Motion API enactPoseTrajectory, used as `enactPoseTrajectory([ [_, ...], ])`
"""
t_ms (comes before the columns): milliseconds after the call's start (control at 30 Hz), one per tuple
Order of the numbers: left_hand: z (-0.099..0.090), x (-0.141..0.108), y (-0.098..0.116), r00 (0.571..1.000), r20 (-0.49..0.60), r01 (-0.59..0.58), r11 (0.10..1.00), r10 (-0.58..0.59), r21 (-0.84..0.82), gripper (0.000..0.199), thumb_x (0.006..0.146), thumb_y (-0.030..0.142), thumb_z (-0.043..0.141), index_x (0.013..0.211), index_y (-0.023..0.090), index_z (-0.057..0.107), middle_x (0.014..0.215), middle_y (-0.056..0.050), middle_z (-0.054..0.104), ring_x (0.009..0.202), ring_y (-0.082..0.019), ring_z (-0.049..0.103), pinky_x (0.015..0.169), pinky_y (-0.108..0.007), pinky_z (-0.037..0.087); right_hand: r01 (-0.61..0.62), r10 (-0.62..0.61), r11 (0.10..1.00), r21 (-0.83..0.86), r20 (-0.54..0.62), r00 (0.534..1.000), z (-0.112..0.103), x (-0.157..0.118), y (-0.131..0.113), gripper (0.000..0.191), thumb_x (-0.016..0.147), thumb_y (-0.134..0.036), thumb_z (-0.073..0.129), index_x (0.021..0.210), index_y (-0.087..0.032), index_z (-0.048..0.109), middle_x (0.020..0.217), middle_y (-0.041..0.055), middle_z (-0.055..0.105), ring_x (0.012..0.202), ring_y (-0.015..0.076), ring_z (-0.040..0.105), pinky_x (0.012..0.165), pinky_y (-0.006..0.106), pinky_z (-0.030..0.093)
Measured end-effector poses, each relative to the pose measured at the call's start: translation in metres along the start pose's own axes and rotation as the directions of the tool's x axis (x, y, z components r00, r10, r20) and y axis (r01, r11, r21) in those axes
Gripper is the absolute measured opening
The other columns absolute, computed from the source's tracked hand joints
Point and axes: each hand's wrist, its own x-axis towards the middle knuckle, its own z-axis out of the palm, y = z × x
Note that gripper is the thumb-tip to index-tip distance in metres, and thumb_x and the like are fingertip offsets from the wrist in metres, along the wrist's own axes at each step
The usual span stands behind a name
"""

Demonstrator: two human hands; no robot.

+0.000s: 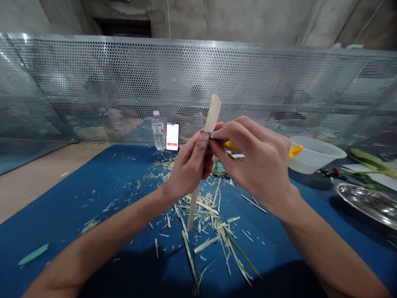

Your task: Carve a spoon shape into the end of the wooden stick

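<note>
While I'm steering these two bare hands from my remote seat, the left hand (189, 167) is gripping a pale stripped stalk (212, 114) upright above a blue mat (77, 207), its fingers curling closed around the stalk's middle. The right hand (256, 167) is pinching a yellow-handled knife (232, 145) tightly between thumb and fingers, and the small blade is meeting the stalk right beside the left thumb, though the fingers are hiding most of its edge. The stalk is sitting just in front of my chest view, above the centre of the mat, with its lower end pointing down toward the scraps.

As far as I'm reading it, much of the cutting looks done: both exposed ends of the stalk are showing bare and pale, and a heavy litter of shavings (201, 219) is lying across the mat beneath the hands. How much is left I can't fully tell, because the hands are covering the stalk's middle. Farther off, a water bottle (159, 131) and a smartphone (172, 136) are standing before a perforated metal screen (186, 74), while a white plastic bowl (316, 155), a metal tray (369, 203) and green leaves (370, 161) are lying to the right.
</note>
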Motion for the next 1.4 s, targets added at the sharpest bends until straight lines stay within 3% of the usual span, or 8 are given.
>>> enactPoseTrajectory([
  [133,0.000,0.000,0.000,1.000,0.007,-0.009,1.000,0.009,0.002,0.026,0.098,0.043,0.050,0.092,0.020,0.058,0.050,0.009,0.027,0.038,-0.004,0.019,0.033,-0.015,0.021,-0.064,0.063,0.996,0.065,0.011,0.998,0.000,0.000,-0.001,0.012,0.094,-0.026,0.058,0.087,-0.024,0.067,0.089,0.0033,0.073,0.083,0.0173,0.071,0.069,0.029,0.053],
  [300,0.001,0.000,0.001,1.000,0.024,0.014,1.000,-0.013,-0.025,0.026,0.098,0.043,0.050,0.086,0.021,0.056,0.055,0.008,0.025,0.041,-0.005,0.020,0.034,-0.015,0.022,-0.152,0.143,0.977,0.152,0.070,0.987,-0.005,0.002,0.001,0.009,0.093,-0.027,0.059,0.086,-0.026,0.066,0.085,0.0020,0.072,0.075,0.0173,0.069,0.060,0.030,0.051],
  [733,0.002,-0.002,0.000,1.000,-0.017,0.007,0.999,-0.007,-0.034,0.024,0.099,0.041,0.049,0.084,0.022,0.054,0.057,0.008,0.021,0.042,-0.006,0.016,0.034,-0.016,0.020,-0.188,0.177,0.958,0.217,0.070,0.982,-0.002,0.003,0.003,0.010,0.090,-0.027,0.061,0.082,-0.025,0.067,0.080,0.0014,0.070,0.071,0.0163,0.066,0.057,0.029,0.049],
  [1033,0.003,-0.003,0.005,0.998,-0.027,0.051,0.998,-0.050,0.021,0.030,0.100,0.043,0.047,0.116,0.022,0.061,0.057,0.009,0.025,0.043,-0.006,0.016,0.034,-0.016,0.021,-0.275,0.262,0.899,0.340,0.087,0.961,0.002,0.003,0.002,0.004,0.085,-0.021,0.067,0.082,-0.023,0.064,0.079,0.0001,0.071,0.070,0.0149,0.067,0.059,0.028,0.053],
  [1267,0.004,-0.002,0.003,0.996,-0.045,0.072,0.997,-0.072,0.000,0.027,0.096,0.045,0.054,0.088,0.019,0.058,0.056,0.008,0.032,0.040,-0.004,0.023,0.033,-0.016,0.022,-0.204,0.190,0.963,0.175,0.091,0.977,-0.006,0.003,0.003,0.005,0.086,-0.023,0.065,0.082,-0.024,0.067,0.085,0.0014,0.072,0.074,0.0171,0.068,0.063,0.031,0.051],
  [1400,0.005,-0.002,0.001,0.998,-0.010,0.063,0.997,-0.063,-0.033,0.030,0.096,0.046,0.054,0.084,0.019,0.054,0.058,0.008,0.032,0.040,-0.003,0.025,0.033,-0.015,0.022,-0.207,0.189,0.965,0.160,0.118,0.975,-0.012,0.004,0.005,0.002,0.084,-0.022,0.068,0.082,-0.024,0.067,0.087,0.0014,0.073,0.075,0.0176,0.069,0.065,0.032,0.051],
])
